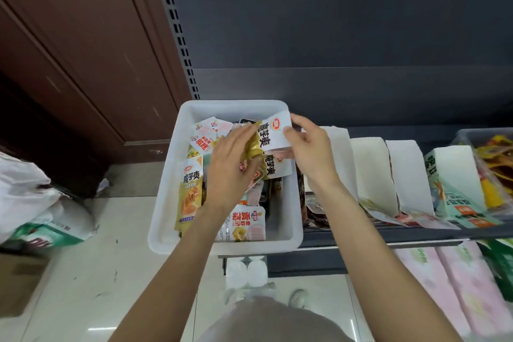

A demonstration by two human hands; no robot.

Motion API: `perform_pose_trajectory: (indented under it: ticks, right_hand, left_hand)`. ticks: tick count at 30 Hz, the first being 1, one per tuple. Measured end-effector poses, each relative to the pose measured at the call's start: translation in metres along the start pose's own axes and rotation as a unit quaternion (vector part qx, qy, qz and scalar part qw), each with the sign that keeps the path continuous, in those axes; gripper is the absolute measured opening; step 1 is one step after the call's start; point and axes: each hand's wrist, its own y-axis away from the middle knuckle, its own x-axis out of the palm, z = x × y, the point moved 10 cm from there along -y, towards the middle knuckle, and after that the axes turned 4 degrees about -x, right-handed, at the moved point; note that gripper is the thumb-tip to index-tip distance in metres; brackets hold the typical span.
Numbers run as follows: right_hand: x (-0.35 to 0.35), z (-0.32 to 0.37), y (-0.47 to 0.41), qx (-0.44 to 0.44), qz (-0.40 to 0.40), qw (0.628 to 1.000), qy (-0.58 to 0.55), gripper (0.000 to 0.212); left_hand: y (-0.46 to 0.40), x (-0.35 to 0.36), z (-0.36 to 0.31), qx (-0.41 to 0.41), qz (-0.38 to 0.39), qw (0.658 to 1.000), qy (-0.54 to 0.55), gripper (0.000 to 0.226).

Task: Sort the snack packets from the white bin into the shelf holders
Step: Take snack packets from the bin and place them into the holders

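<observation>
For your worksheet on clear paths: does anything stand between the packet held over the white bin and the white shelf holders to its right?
Nothing visible does. The right hand pinches the white packet above the white bin; the white holders stand just right of the bin, tops open. Only the bin's right wall lies below that path.

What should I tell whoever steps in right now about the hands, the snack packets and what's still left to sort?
Left hand: over the white plastic bin, gripping gold-and-white snack packets.
Right hand: pinching a white packet with a red logo at the bin's right rim.
Done: some packets already sit in the white cardboard shelf holders to the right.
Left: many packets remain in the bin; place the held ones, then continue sorting.
</observation>
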Motion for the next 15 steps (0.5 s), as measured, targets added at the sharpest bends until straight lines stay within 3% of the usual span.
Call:
perform_pose_trajectory:
  ticks: [2, 4, 6, 9, 15]
  right_hand:
    - [-0.007, -0.001, 0.009, 0.045, 0.021, 0.994, -0.097, 0.037]
    - [-0.017, 0.006, 0.014, 0.035, 0.035, 0.991, -0.126, 0.034]
    - [-0.037, 0.009, 0.014, -0.012, 0.023, 0.999, -0.046, 0.031]
    - [-0.074, 0.013, 0.014, -0.079, -0.008, 0.99, 0.119, 0.024]
    - [-0.168, 0.031, 0.051, -0.165, -0.114, 0.965, 0.171, 0.008]
  left_hand:
    - [-0.002, -0.009, -0.018, 0.041, -0.036, 0.998, 0.013, 0.047]
    - [-0.003, -0.014, -0.03, 0.049, -0.046, 0.998, 0.014, 0.028]
    - [-0.008, -0.004, -0.032, 0.008, 0.018, 0.998, 0.058, 0.017]
    - [-0.011, 0.029, -0.04, -0.073, 0.183, 0.964, 0.178, 0.01]
    - [-0.023, 0.078, -0.13, 0.084, 0.256, 0.944, 0.192, 0.02]
